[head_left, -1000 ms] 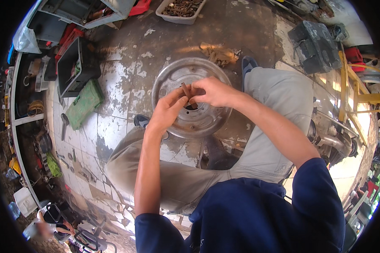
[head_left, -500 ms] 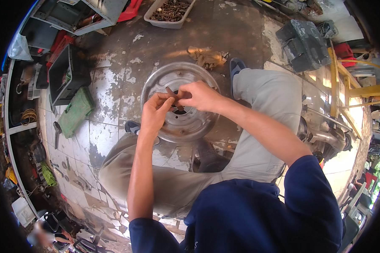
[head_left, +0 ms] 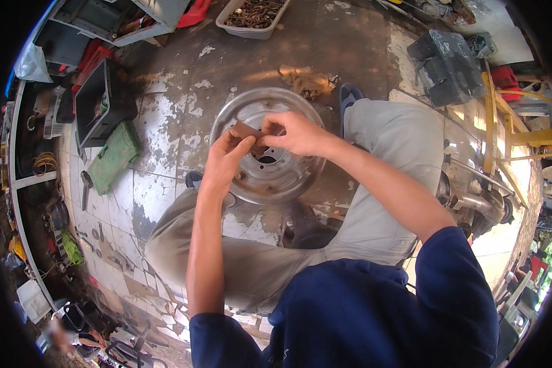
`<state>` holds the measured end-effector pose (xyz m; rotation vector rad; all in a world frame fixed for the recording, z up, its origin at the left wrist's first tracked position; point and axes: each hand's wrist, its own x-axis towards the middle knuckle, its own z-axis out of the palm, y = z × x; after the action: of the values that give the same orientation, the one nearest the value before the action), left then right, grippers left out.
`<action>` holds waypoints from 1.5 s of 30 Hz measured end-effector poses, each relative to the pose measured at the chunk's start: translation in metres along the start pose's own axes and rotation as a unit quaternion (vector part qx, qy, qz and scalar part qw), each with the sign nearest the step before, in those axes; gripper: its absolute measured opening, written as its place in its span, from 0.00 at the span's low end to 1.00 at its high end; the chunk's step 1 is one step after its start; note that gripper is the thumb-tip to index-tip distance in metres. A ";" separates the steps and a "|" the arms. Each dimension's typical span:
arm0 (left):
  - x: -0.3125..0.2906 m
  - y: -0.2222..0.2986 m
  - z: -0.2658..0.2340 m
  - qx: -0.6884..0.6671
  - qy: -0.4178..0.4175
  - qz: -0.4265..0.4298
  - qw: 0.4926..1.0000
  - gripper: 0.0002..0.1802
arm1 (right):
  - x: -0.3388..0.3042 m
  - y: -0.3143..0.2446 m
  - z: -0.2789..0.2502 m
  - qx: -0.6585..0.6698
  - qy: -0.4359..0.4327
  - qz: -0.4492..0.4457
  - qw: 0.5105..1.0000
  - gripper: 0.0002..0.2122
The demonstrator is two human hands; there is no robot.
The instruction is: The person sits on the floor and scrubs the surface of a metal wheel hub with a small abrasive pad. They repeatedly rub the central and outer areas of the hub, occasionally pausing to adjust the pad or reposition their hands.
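Both my hands pinch a small reddish-brown piece of sandpaper [head_left: 244, 130], stiff and flat like a folded sheet. My left hand [head_left: 227, 158] grips its near left side between thumb and fingers. On the other end, the fingers of my right hand [head_left: 295, 134] are closed, partly covering it. Right below my hands, a grey steel wheel rim [head_left: 288, 186] lies flat on the floor between my legs. Its centre hole and bolt holes are partly hidden by my hands.
A grey tub [head_left: 260, 33] of rusty bolts stands at the far side. A crumpled brown cloth [head_left: 306, 82] lies just beyond the rim. On the left are a black bin [head_left: 109, 104], a green case [head_left: 114, 158] and a hammer-like tool [head_left: 86, 189]. A dark box [head_left: 446, 70] sits far right.
The sandpaper has turned from edge-on to showing a broader flat face, and my fingers have shifted along it. The whole view has moved slightly, so the surroundings appear a little further right.
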<state>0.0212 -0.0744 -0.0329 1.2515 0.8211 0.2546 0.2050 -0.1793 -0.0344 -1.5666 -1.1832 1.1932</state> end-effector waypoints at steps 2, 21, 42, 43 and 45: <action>0.000 0.005 0.001 -0.009 -0.010 -0.013 1.000 0.14 | 0.000 -0.001 -0.002 -0.016 -0.002 -0.007 1.000 0.09; -0.009 0.020 0.003 0.034 -0.011 -0.044 0.998 0.14 | 0.002 -0.009 -0.010 0.170 -0.065 0.080 0.980 0.12; -0.004 0.009 -0.006 -0.052 -0.028 -0.009 0.998 0.08 | 0.001 -0.020 -0.019 0.177 -0.018 0.029 0.984 0.14; -0.004 0.009 -0.005 -0.047 -0.026 -0.006 0.999 0.09 | 0.003 -0.015 -0.020 0.166 -0.017 0.012 0.986 0.15; -0.005 0.011 -0.002 -0.046 -0.013 0.018 0.999 0.11 | 0.006 -0.003 -0.018 0.145 -0.016 -0.021 0.989 0.15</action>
<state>0.0194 -0.0726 -0.0209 1.1810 0.7577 0.3009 0.2226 -0.1740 -0.0293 -1.3037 -1.0056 1.3019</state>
